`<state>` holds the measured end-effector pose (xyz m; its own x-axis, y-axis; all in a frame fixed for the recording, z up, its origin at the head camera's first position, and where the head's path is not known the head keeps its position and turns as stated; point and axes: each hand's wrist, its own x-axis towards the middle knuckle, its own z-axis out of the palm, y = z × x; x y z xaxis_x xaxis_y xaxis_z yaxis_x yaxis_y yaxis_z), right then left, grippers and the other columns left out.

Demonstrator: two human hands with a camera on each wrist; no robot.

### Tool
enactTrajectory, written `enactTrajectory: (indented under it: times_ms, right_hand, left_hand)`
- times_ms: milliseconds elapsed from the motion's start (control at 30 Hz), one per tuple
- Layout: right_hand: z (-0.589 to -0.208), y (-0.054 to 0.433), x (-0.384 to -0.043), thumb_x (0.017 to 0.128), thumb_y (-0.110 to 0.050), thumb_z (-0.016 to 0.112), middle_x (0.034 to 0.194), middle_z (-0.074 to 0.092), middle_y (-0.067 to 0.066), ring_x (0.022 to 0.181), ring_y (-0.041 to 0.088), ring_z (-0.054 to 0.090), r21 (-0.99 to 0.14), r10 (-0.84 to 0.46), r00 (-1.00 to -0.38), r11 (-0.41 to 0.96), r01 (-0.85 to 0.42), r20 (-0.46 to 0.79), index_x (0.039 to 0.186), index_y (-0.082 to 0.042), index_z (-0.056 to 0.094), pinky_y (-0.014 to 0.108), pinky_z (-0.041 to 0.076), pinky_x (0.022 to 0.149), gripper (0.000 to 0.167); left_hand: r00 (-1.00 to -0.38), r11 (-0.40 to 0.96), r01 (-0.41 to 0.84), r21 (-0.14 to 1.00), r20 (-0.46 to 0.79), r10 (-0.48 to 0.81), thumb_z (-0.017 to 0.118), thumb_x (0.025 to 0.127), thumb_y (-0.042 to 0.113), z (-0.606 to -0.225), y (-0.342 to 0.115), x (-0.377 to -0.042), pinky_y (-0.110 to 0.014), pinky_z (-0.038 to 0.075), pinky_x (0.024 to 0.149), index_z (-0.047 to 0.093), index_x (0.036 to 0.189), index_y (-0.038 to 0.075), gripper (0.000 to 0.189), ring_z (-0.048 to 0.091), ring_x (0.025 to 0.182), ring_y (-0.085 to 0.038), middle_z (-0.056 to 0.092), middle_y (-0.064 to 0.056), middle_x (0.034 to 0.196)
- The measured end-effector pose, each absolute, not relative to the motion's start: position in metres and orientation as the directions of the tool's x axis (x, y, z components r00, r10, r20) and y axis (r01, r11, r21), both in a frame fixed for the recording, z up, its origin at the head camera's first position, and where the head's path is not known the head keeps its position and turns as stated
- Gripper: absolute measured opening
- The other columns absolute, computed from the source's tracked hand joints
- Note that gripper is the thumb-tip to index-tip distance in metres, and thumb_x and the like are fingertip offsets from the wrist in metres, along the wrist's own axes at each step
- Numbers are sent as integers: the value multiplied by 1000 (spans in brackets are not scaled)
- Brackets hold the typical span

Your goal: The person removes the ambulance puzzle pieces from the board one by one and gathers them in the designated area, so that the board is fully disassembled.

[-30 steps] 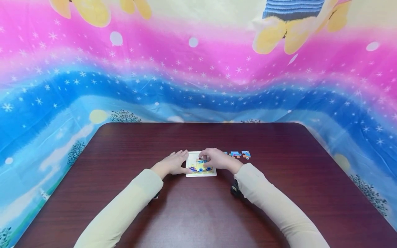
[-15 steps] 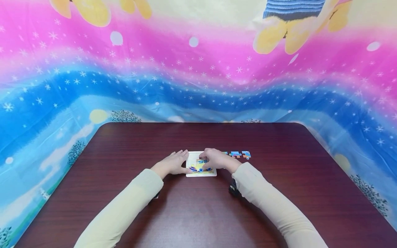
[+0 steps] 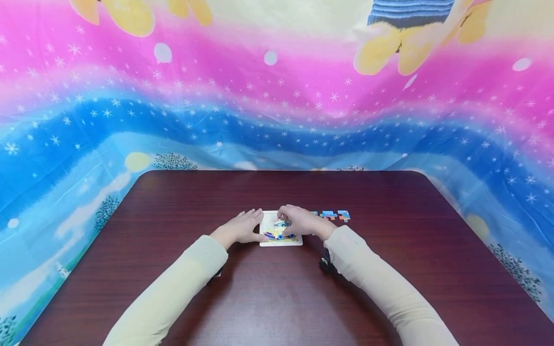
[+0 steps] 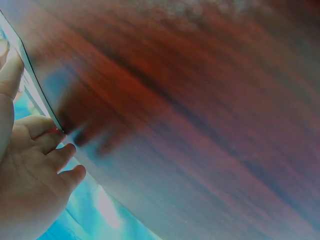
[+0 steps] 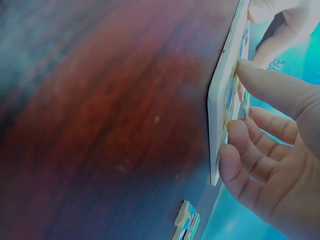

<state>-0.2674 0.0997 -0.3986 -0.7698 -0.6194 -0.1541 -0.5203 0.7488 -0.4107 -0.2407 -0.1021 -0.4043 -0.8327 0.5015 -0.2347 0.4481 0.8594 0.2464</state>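
Observation:
A small square jigsaw board [image 3: 281, 243] with a pale rim lies on the table, its near part filled with a picture of a yellow vehicle. My left hand [image 3: 241, 228] rests against the board's left side, fingers spread, the thumb on its lower left corner. Over the right half of the board, my right hand [image 3: 303, 222] pinches a puzzle piece [image 3: 282, 224] with car windows, between thumb and curled fingers. That hand covers the board's upper right. In the right wrist view the thumb and fingertips [image 5: 231, 159] touch the board, but the piece's edges are hard to make out.
Loose puzzle pieces [image 3: 329, 215] lie in a row right of the board, one partly behind the right hand. The dark red-brown table [image 3: 277, 298] reaches back to a colourful printed cloth [image 3: 277, 120]. A black wrist device [image 3: 326, 263] sits under the right sleeve.
The right hand shifts slightly over the board, and the piece with the windows tilts and moves a little under its fingers. The left hand and the loose pieces stay put.

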Motion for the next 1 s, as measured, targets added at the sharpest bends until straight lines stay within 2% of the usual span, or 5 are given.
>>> enactTrajectory:
  times_ms: [467,700,1000]
  right_hand:
    - [-395,101,-266,80,-9,72,95,53,-1,81,14,49,-419,-600,-783,761,-496,-164,112,-9,57,29,45,72,35]
    - [-393,105,-265,80,-10,71,98,55,0,82,13,54,-443,-609,-782,742,-503,-130,111,-9,58,30,47,73,34]
    - [-389,126,-262,80,-10,72,94,53,1,75,12,53,-479,-620,-782,705,-523,-59,113,-6,58,27,46,67,36]
  left_hand:
    - [-830,858,446,257,-239,503,58,86,51,-405,-102,-242,-44,14,109,27,143,-2,84,17,136,-29,21,-15,149]
    - [-833,862,447,238,-240,498,57,86,51,-406,-102,-242,-43,15,109,26,143,-2,84,17,136,-28,21,-15,149]
    - [-834,864,455,218,-237,499,57,87,49,-403,-101,-239,-44,15,109,26,143,-3,83,17,136,-29,21,-15,149]
